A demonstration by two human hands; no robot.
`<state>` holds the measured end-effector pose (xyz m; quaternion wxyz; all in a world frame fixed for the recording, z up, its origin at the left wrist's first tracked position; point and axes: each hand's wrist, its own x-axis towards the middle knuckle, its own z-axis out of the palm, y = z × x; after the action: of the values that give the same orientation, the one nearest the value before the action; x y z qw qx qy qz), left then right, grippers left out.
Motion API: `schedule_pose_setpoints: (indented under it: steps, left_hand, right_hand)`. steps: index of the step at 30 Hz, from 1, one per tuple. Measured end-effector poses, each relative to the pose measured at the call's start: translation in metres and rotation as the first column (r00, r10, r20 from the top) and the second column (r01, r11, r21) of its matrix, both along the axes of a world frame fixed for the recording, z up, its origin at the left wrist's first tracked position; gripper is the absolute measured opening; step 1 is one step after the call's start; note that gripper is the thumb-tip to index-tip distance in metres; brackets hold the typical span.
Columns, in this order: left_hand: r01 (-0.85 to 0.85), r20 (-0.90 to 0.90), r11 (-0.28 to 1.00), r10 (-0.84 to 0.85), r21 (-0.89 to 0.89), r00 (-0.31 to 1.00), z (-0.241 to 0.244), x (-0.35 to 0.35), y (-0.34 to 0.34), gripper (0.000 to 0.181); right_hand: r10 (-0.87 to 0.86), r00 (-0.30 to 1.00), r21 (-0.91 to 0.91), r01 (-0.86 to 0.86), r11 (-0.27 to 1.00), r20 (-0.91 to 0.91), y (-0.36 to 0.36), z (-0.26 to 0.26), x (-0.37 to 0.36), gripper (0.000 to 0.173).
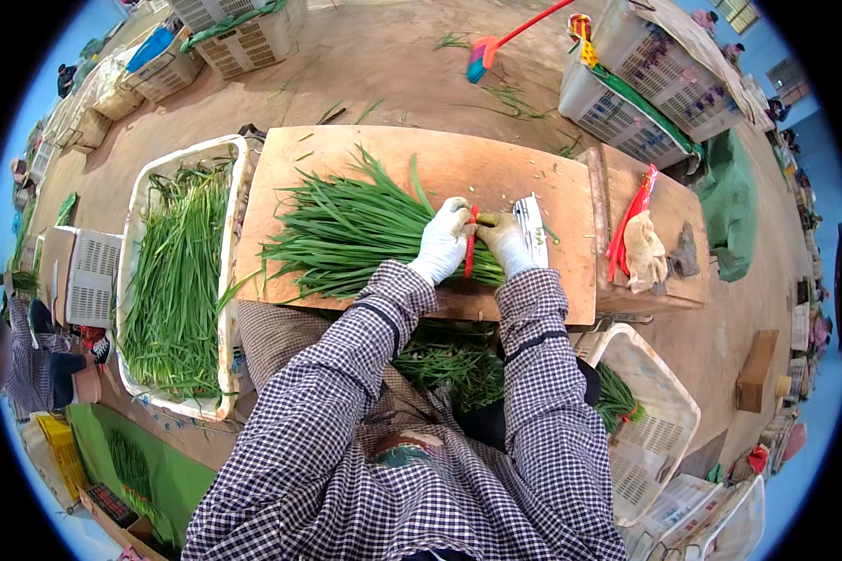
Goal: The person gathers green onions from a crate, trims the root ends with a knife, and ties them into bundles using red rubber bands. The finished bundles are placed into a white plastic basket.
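A thick bunch of green garlic chives (358, 228) lies across the wooden board (561, 280), leaf tips to the left. Around its stem end runs a red tie (470, 256). My left hand (444, 237), in a white glove, rests on top of the bunch with its fingertips pinching the tie. From the other side my right hand (504, 242), gloved with yellowish stained fingertips, also pinches the tie. The two hands nearly meet above it. Just beyond my right hand is a white strip with dark lines (531, 221), scattered with green trimmings; its kind is unclear.
At left stands a white plastic crate (228, 280) of loose chives (179, 280). Red ties (633, 224) and a beige cloth (644, 252) lie on the side bench (680, 210). A tilted white crate (663, 400) holds a tied bunch (616, 400). A broom (484, 56) is on the floor ahead.
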<state>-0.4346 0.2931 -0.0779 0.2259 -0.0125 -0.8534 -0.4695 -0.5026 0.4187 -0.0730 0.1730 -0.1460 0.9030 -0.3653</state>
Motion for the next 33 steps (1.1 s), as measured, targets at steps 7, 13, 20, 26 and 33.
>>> schedule_pose_setpoints:
  steps: [7,13,20,26,33]
  left_hand:
    - [-0.035,0.147,0.998,0.043,-0.058,0.988,-0.002,-0.003,0.002,0.008]
    - [-0.096,0.129,0.991,0.083,0.095,0.988,-0.003,-0.007,0.003,0.01]
    - [-0.109,0.152,0.994,0.108,-0.002,0.982,-0.004,-0.008,0.002,0.01]
    - [-0.159,0.194,0.987,0.161,-0.03,0.968,-0.009,-0.014,0.001,0.012]
    - [0.117,0.478,0.988,-0.053,-0.105,0.877,0.001,-0.045,-0.019,0.02]
  right_hand:
    - [-0.224,0.973,-0.377,0.229,0.897,0.056,0.003,0.004,0.01,0.019]
    - [-0.201,0.98,-0.305,0.189,0.933,-0.006,0.009,-0.001,0.014,0.016]
    - [-0.089,0.985,-0.05,0.082,0.995,-0.148,0.001,0.014,0.019,0.025]
    - [-0.173,0.94,-0.142,0.136,0.98,-0.292,0.0,0.0,0.026,0.021]
    - [0.164,0.76,-0.039,-0.241,0.97,-0.629,-0.003,-0.007,0.034,0.015]
